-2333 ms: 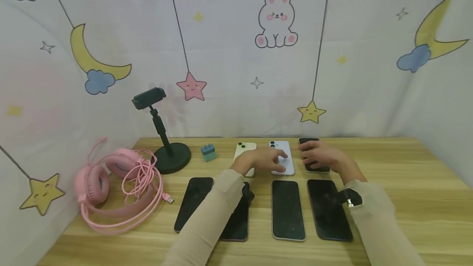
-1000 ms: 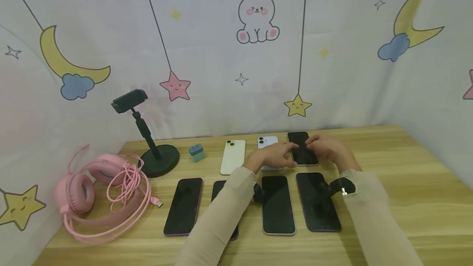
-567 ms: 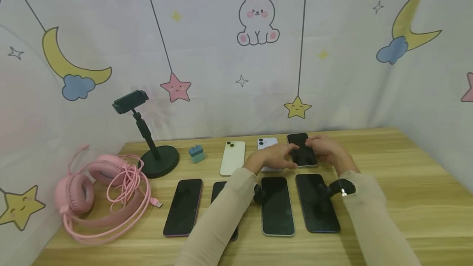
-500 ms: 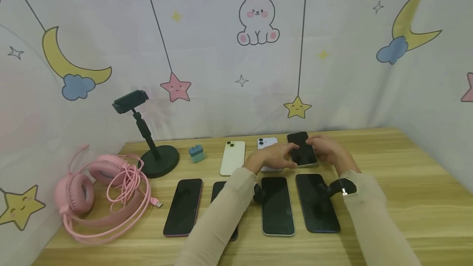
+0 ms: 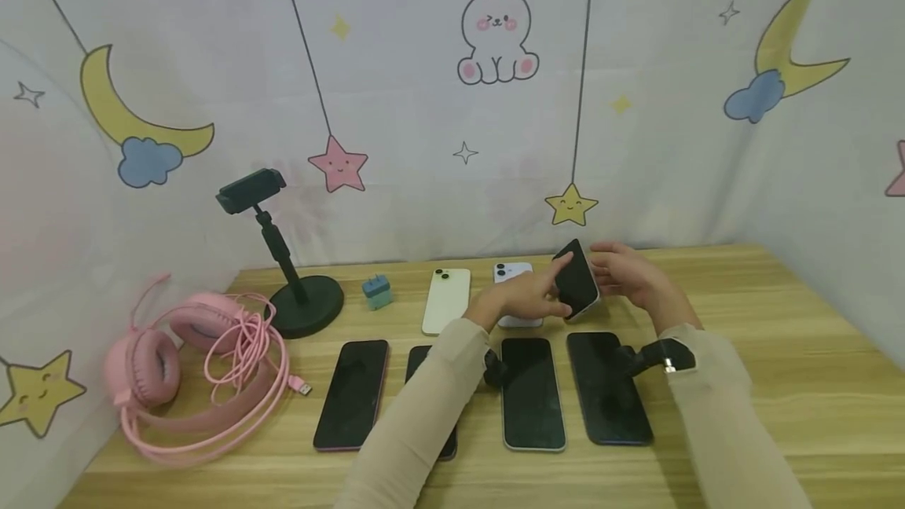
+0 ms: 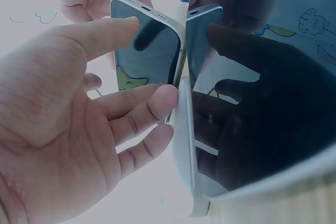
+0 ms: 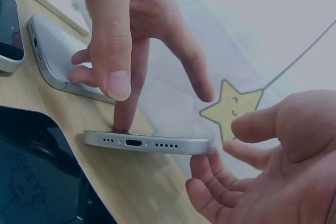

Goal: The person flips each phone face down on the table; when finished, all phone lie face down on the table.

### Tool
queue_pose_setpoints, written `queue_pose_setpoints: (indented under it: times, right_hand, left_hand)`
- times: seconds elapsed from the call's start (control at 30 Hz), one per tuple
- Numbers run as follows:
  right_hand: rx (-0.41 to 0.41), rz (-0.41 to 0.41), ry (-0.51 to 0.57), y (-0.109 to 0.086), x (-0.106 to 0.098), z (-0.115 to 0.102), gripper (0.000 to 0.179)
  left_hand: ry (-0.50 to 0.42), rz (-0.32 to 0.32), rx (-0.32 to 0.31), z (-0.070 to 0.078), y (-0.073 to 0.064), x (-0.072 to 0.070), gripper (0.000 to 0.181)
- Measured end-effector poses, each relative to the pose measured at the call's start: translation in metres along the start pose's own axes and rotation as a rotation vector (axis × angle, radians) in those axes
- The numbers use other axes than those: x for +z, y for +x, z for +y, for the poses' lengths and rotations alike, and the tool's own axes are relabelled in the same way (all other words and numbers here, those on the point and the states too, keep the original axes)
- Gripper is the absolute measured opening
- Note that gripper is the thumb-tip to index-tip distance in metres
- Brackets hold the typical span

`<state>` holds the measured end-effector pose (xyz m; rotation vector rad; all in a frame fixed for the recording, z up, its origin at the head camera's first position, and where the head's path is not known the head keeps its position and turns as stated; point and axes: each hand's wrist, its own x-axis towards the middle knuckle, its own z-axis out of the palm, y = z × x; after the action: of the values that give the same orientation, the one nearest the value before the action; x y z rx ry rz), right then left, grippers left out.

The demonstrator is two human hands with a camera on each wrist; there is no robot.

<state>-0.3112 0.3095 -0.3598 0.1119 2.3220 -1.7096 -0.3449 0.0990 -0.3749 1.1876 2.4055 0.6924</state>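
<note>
A smartphone with a black screen and pale frame tilts up between both hands at the back right. My left hand reaches across its left side, thumb in front of the screen in the left wrist view. In the right wrist view a straight left finger meets the phone's left end, and the port edge faces the camera. My right hand is at the raised right edge, fingertips just under the corner and thumb apart from it. A lavender phone lies partly hidden beneath the left hand.
A pale yellow phone and a blue plug adapter lie along the back. Several black-screened phones, including one at front right, form a front row. A black phone stand and pink headphones occupy the left.
The phone at the back right, flat before, now has its right side raised. My right hand has moved from over the screen to the edge; my left hand has come over from the lavender phone.
</note>
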Motion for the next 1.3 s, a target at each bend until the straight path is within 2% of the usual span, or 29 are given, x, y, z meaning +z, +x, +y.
queue_pose_setpoints:
  times: [0.3,0.63,0.8,0.9,1.03,1.13,1.3]
  right_hand:
    - [-0.036,-0.067,0.013,-0.002,0.006,-0.002,0.057]
    - [-0.028,-0.070,0.002,-0.003,0.014,-0.005,0.053]
    - [-0.034,-0.077,-0.012,-0.002,0.015,-0.005,0.052]
    - [-0.035,-0.093,-0.019,0.000,0.016,-0.004,0.053]
    - [-0.032,-0.099,-0.024,0.002,0.018,-0.002,0.053]
    - [-0.020,-0.092,-0.025,0.003,0.018,-0.001,0.053]
    - [-0.020,-0.094,-0.045,0.001,0.020,-0.001,0.055]
  left_hand:
    - [-0.041,-0.031,-0.007,0.003,-0.005,-0.004,0.091]
    - [-0.089,-0.025,-0.001,0.002,-0.009,-0.008,0.085]
    - [-0.085,-0.019,0.034,0.002,-0.011,-0.011,0.083]
    - [-0.075,-0.017,0.031,0.001,-0.012,-0.013,0.082]
    - [-0.026,0.010,0.028,-0.002,-0.010,-0.014,0.081]
    - [-0.004,0.027,0.049,-0.003,-0.008,-0.015,0.081]
    - [0.005,0.001,0.078,-0.001,-0.010,-0.016,0.082]
